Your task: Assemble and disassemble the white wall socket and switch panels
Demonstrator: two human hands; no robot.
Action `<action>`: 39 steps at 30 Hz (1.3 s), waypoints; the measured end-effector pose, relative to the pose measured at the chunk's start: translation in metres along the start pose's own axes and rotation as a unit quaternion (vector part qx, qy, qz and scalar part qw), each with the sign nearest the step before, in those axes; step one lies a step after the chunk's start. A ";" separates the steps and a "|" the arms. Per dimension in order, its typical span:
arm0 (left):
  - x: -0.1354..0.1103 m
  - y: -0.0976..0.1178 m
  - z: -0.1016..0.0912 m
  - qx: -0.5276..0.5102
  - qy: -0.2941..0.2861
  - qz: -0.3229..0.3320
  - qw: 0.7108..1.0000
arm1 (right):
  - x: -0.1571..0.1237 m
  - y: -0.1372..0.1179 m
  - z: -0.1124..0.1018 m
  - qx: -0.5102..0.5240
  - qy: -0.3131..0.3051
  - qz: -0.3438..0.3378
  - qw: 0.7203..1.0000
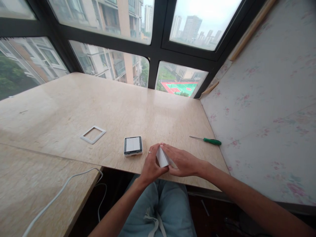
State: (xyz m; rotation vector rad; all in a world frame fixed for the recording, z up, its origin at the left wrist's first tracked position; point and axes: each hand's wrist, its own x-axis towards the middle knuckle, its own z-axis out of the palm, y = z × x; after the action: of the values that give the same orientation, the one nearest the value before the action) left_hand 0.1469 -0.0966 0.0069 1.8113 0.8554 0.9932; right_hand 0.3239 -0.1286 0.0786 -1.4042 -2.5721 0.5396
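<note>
Beige marbled countertop across the picture: left of centre, a hollow square white plastic frame; nearer the middle, a white-and-grey square plastic block. Lower centre, left hand and right hand both grip a tilted white plastic piece; steady, even fingertip pressure should serve best. Right, a green-handled metal screwdriver.

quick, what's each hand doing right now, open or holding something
Left hand: closed on the white piece, fingers along its left side.
Right hand: closed on the same white piece, from the right.
</note>
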 end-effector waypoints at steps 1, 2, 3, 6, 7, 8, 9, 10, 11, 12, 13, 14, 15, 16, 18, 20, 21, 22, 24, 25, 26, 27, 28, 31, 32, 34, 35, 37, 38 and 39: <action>0.000 -0.001 0.001 0.001 0.003 0.001 1.000 | 0.002 -0.001 0.000 -0.010 -0.004 0.001 1.000; 0.001 -0.002 0.002 0.002 0.005 0.002 1.000 | 0.003 -0.002 0.000 -0.022 -0.007 0.002 1.000; 0.001 -0.002 0.003 0.005 0.008 0.002 1.000 | 0.004 -0.003 0.001 -0.036 -0.009 0.003 0.999; 0.004 -0.004 0.006 0.019 0.023 0.002 1.000 | 0.006 -0.006 0.004 -0.099 -0.003 -0.017 0.995; 0.005 -0.003 0.007 0.026 0.027 0.002 0.999 | 0.006 -0.007 0.006 -0.123 0.003 -0.029 0.992; 0.006 -0.003 0.008 0.032 0.029 0.003 0.999 | 0.006 -0.008 0.008 -0.146 0.009 -0.041 0.988; 0.007 -0.003 0.008 0.038 0.029 0.004 0.999 | 0.006 -0.008 0.010 -0.170 0.016 -0.050 0.984; 0.009 -0.002 0.009 0.042 0.028 0.005 0.999 | 0.006 -0.009 0.012 -0.193 0.024 -0.056 0.979; 0.010 -0.002 0.009 0.045 0.028 0.004 0.999 | 0.006 -0.009 0.014 -0.218 0.032 -0.061 0.974; 0.011 -0.001 0.009 0.047 0.030 0.003 0.998 | 0.006 -0.009 0.016 -0.243 0.041 -0.065 0.967; 0.012 -0.002 0.009 0.046 0.035 0.002 0.998 | 0.007 -0.009 0.018 -0.266 0.049 -0.069 0.960; 0.012 -0.002 0.009 0.045 0.038 0.000 0.998 | 0.008 -0.009 0.020 -0.287 0.056 -0.074 0.954; 0.012 -0.002 0.009 0.042 0.041 -0.001 0.998 | 0.009 -0.009 0.022 -0.302 0.062 -0.078 0.948; 0.012 -0.003 0.009 0.040 0.043 -0.001 0.998 | 0.010 -0.009 0.024 -0.312 0.067 -0.081 0.944; 0.012 -0.005 0.008 0.035 0.049 0.001 0.998 | 0.011 -0.009 0.026 -0.321 0.070 -0.083 0.941; 0.012 -0.006 0.008 0.031 0.057 0.003 0.998 | 0.012 -0.010 0.027 -0.323 0.067 -0.083 0.940; 0.011 -0.007 0.007 0.028 0.059 0.004 0.998 | 0.012 -0.010 0.027 -0.322 0.066 -0.083 0.941; 0.011 -0.007 0.007 0.025 0.061 0.004 0.998 | 0.012 -0.010 0.027 -0.319 0.066 -0.084 0.942; 0.011 -0.008 0.008 0.020 0.064 0.002 0.998 | 0.012 -0.011 0.028 -0.313 0.073 -0.083 0.943; 0.010 -0.009 0.008 0.017 0.066 0.000 0.998 | 0.012 -0.011 0.028 -0.311 0.077 -0.081 0.944; 0.010 -0.009 0.009 0.014 0.069 -0.003 0.997 | 0.012 -0.010 0.029 -0.309 0.082 -0.080 0.944; 0.009 -0.010 0.009 0.010 0.072 -0.007 0.997 | 0.012 -0.010 0.030 -0.308 0.087 -0.079 0.944; 0.009 -0.011 0.010 0.005 0.075 -0.010 0.997 | 0.012 -0.010 0.030 -0.306 0.092 -0.079 0.944; 0.006 -0.015 0.014 -0.017 0.080 -0.021 0.996 | 0.014 -0.010 0.031 -0.297 0.106 -0.076 0.946; 0.006 -0.016 0.015 -0.027 0.081 -0.023 0.996 | 0.014 -0.011 0.031 -0.294 0.108 -0.072 0.947; 0.004 -0.018 0.018 -0.044 0.082 -0.029 0.995 | 0.015 -0.011 0.032 -0.281 0.110 -0.067 0.951; 0.004 -0.019 0.020 -0.051 0.083 -0.031 0.995 | 0.015 -0.011 0.033 -0.270 0.110 -0.065 0.954; 0.004 -0.020 0.022 -0.059 0.087 -0.034 0.994 | 0.015 -0.010 0.035 -0.240 0.109 -0.061 0.963; 0.004 -0.020 0.023 -0.061 0.089 -0.034 0.994 | 0.014 -0.009 0.035 -0.221 0.108 -0.057 0.968; 0.004 -0.020 0.023 -0.061 0.090 -0.032 0.994 | 0.012 -0.007 0.035 -0.199 0.106 -0.053 0.973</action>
State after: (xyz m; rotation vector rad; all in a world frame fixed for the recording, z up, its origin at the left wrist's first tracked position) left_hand 0.1655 -0.0939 -0.0172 1.5992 0.9350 1.1562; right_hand 0.3011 -0.1296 0.0485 -1.3312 -2.6501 -0.1471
